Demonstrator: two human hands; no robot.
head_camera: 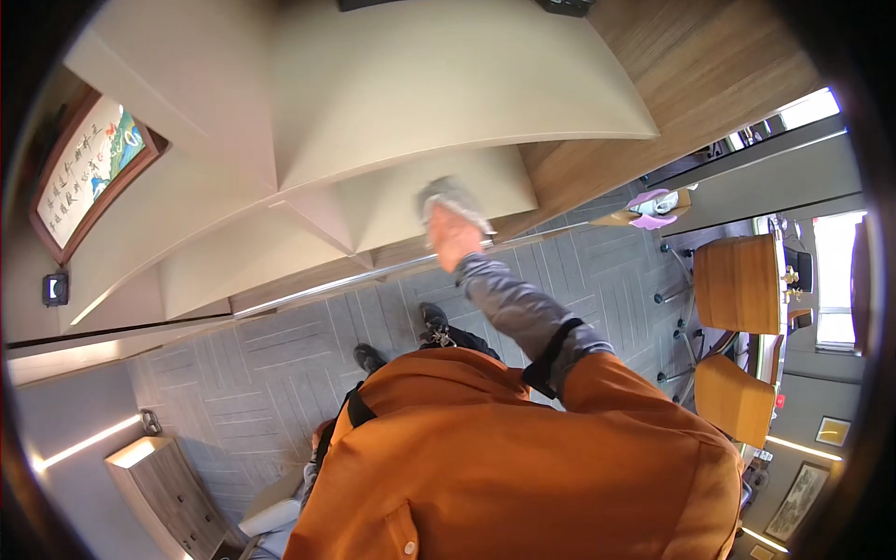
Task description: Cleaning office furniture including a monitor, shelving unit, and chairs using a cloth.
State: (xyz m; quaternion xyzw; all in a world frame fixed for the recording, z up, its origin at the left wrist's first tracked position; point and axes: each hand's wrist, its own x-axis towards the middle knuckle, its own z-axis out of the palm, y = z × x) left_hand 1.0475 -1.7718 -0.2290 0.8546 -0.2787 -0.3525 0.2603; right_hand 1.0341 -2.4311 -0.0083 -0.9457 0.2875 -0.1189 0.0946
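Observation:
My right hand (453, 236) reaches out over a lower shelf board (392, 199) of a beige shelving unit. Under its fingers is a grey cloth (448, 192), blurred, which looks pressed against the board. A grey sleeve (507, 290) with a black strap covers that forearm. At my left side, a small part of my left hand (319, 432) shows past my orange top; its fingers are mostly hidden, and whether it holds anything cannot be made out.
Above the cloth juts a wider upper shelf (448, 91), with upright dividers (318, 213) to the left. A framed picture bearing writing (91, 178) stands in a left compartment. At right are an open box with a lilac liner (654, 208) and wheeled chairs (735, 283). A wooden cabinet (171, 490) stands lower left.

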